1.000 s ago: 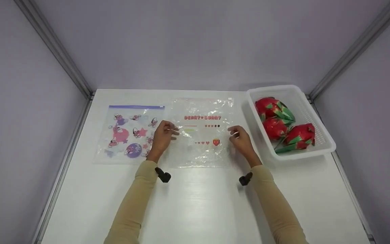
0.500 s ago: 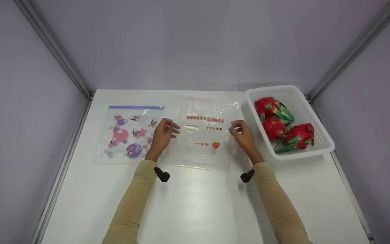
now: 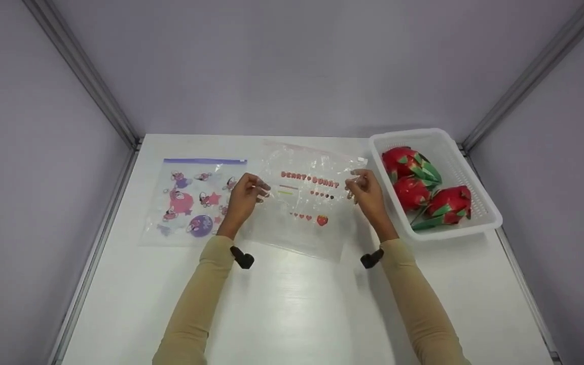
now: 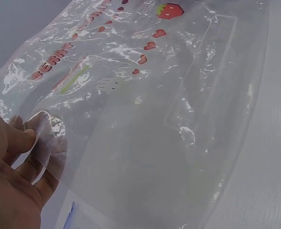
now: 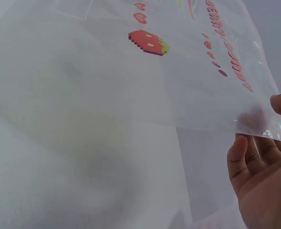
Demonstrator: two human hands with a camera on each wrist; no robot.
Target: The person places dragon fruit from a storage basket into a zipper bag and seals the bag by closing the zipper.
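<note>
White basket (image 3: 454, 232), perforated plastic, on a white table (image 3: 292, 314); taken as reference for all places. Contents of the basket: three red fruits (image 3: 411, 193) with green leaves, grouped against its left side. One clear bag (image 3: 302, 205), large, lettered "BERRY BUNNY" in red, with rows of small hearts, a strawberry motif and two coloured bars; located directly left of the basket, its top edge sloping down toward the basket and bearing a white slider (image 3: 361, 160) at that end; the edge nearest the basket raised off the table, film glossy and creased. One right hand (image 3: 369, 195), just left of the basket: thumb over and fingers under the bag's near-basket edge, pinching the film. One left hand (image 3: 244, 200), farther left of the basket, at the bag's opposite edge: film pinched between thumb and fingers, the fingers showing through the plastic. One patterned bag (image 3: 179, 202), with a purple strip along its top and pink and purple cartoon figures and stars, lying flat farthest left of the basket, partly behind the left hand. Two tan sleeves (image 3: 193, 304), both left of the basket, each with a black device (image 3: 243, 258) at the wrist.
</note>
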